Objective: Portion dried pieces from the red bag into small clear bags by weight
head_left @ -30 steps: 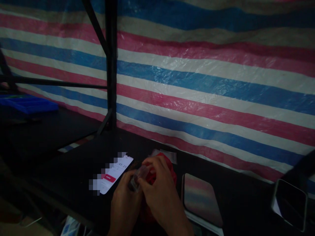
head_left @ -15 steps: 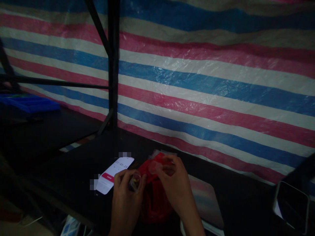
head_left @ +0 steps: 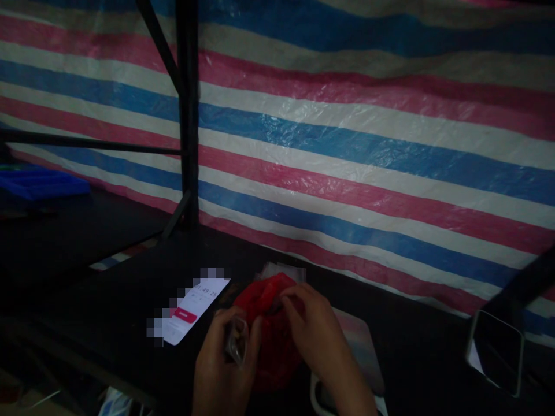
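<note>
A small clear plastic bag [head_left: 236, 341] with yellowish-brown bits in it sits in the curled fingers of my left hand [head_left: 223, 361]. Between my hands stands a crumpled red plastic bag [head_left: 275, 352], its mouth gathered upward. My right hand [head_left: 314, 323] has thumb and fingers pinched together at the edge of that mouth. The contents of the red bag are hidden in the dim light. Several clear plastic bags [head_left: 286, 271] lie flat just behind it.
A lit phone [head_left: 193, 315] lies to the left on the black table [head_left: 130, 329]. Under my right forearm is a shiny flat object [head_left: 359, 341]. Another phone-like device [head_left: 496, 352] stands at the right. A blue tray [head_left: 52, 184], a black post [head_left: 188, 127] and striped sheeting [head_left: 347, 144] are beyond.
My right hand has shifted slightly down at the mouth of the red bag, and a clear piece by its fingertips no longer shows. My left hand still holds the small clear bag.
</note>
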A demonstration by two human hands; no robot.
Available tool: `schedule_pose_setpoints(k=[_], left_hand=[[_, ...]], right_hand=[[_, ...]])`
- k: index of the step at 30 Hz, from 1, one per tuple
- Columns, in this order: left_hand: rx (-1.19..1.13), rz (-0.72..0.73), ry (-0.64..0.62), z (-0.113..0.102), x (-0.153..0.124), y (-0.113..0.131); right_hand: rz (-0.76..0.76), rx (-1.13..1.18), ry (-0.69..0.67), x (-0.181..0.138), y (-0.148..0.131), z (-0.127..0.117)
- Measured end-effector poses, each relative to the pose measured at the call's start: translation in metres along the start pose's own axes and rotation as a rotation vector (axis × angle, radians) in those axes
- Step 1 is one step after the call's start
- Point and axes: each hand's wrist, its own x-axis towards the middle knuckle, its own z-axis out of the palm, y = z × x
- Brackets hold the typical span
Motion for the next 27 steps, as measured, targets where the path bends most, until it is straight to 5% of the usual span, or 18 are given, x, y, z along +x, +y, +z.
schedule_pose_setpoints(k=[5,9,17,23,27], left_hand=[[-0.139,-0.066,-0.068,0.002,-0.008,-0.006],[-0.060,0.038,-0.082,0.009,-0.015,-0.013],[0.337,0.588,-0.363,0.020,-0.045,-0.013],[0.362,0.667,-0.347,0.012,-0.046,-0.009],[0.368,0.677,-0.251,0.003,-0.019,-0.015]], right_hand=[[0.062,0.127,-0.236,-0.025,-0.034,-0.011],[0.113,0.110,-0.110,-0.031,-0.030,-0.005],[0.256,0.175,-0.014,-0.035,0.032,-0.085],[0.354,-0.103,0.090,-0.043,0.108,-0.108],[0.293,-0.212,0.261,-0.042,0.107,-0.105]])
